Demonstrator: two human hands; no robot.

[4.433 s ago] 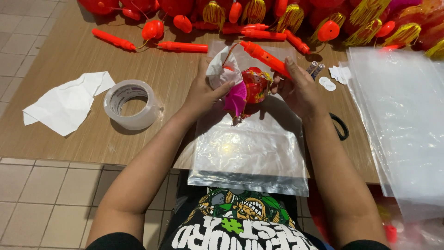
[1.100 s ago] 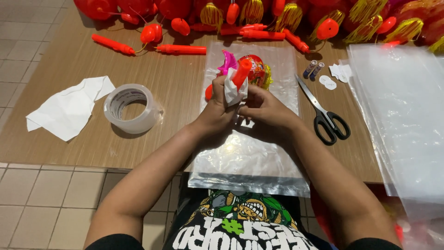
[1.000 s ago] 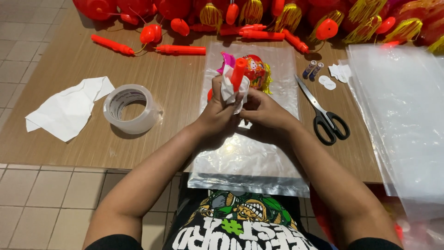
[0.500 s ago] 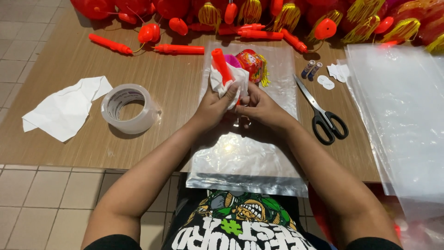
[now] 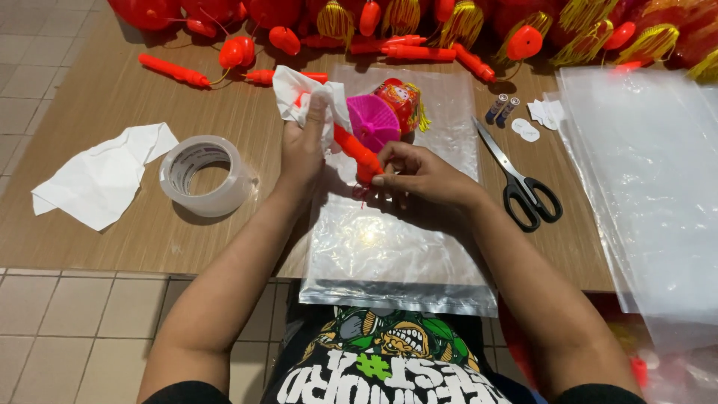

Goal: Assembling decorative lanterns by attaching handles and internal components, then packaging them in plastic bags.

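Nearest the person, a stack of clear bags (image 5: 396, 254) lies flat on the wooden table (image 5: 112, 97), its near edge hanging over the table's rim. Above it the right hand (image 5: 419, 176) is closed around the lower end of an orange stick (image 5: 357, 153), fingertips pinching the tip. The stick rises slantwise up and to the left, into the left hand (image 5: 303, 146). That hand is wrapped around the stick's upper part through a white cloth (image 5: 307, 93), which bunches out above the fingers. Just right of the cloth, and touching the stick, sits a pink ribbed piece (image 5: 372, 122), and behind that a small red lantern (image 5: 400, 97) with a yellow fringe, both over the far part of the bags. Left of the hands a roll of clear tape (image 5: 203, 176) stands on its side edge flat on the table, and further left lies a crumpled white sheet (image 5: 101, 176). Right of the bags, black-handled scissors (image 5: 516, 179) lie shut, blades pointing away. Beyond their tips are two small batteries (image 5: 499, 110) and some white paper scraps (image 5: 540, 118). A second, larger pile of clear plastic (image 5: 643, 179) covers the table's right side. Along the far edge lie more orange sticks (image 5: 173, 71) and a row of red lanterns with yellow tassels (image 5: 464, 22).
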